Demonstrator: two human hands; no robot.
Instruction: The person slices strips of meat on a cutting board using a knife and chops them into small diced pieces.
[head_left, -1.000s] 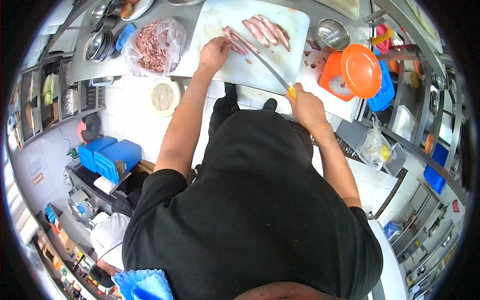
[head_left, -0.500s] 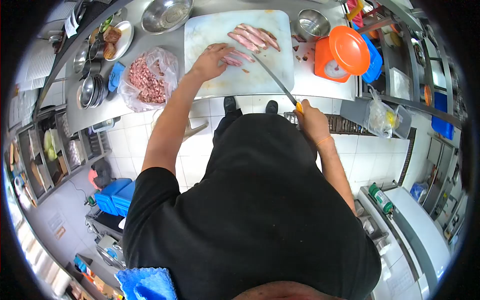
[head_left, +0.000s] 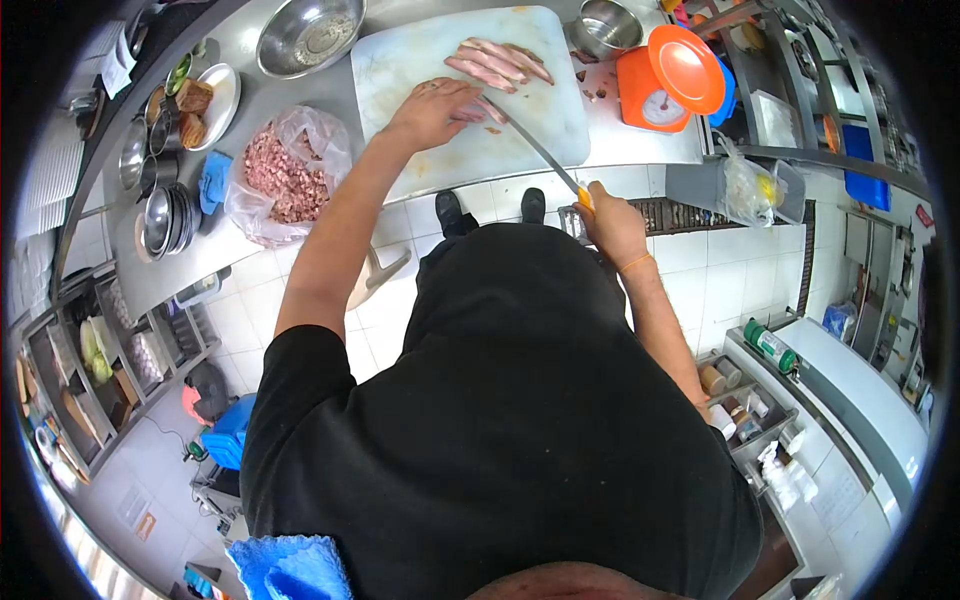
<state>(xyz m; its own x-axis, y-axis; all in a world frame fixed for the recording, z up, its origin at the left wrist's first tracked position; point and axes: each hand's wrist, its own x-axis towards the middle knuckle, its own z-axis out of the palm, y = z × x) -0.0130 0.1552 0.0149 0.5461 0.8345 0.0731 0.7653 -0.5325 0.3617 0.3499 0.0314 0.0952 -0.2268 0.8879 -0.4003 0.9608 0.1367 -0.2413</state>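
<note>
My right hand [head_left: 614, 226] is wrapped round the yellow handle of a long knife [head_left: 540, 148]. Its blade slants up and left across the white cutting board [head_left: 400, 62], the tip beside a small piece of raw meat [head_left: 470, 112]. On that piece lies my left hand [head_left: 436, 112], fingers curled and pressing it against the board, hiding much of it. Just beyond, several pale pink strips of raw meat [head_left: 498, 64] lie side by side. A small scrap of meat rests near the blade.
Left of the board sits a plastic bag of diced meat [head_left: 285, 170], with a blue cloth [head_left: 214, 181] and stacked metal bowls [head_left: 170, 220] beyond. A steel bowl [head_left: 310, 35] stands at the back. An orange scale [head_left: 655, 95] and metal pot [head_left: 606, 28] are on the right.
The view has shifted slightly. The knife tip has come closer to my left hand, and my left fingers now cover more of the small meat piece.
</note>
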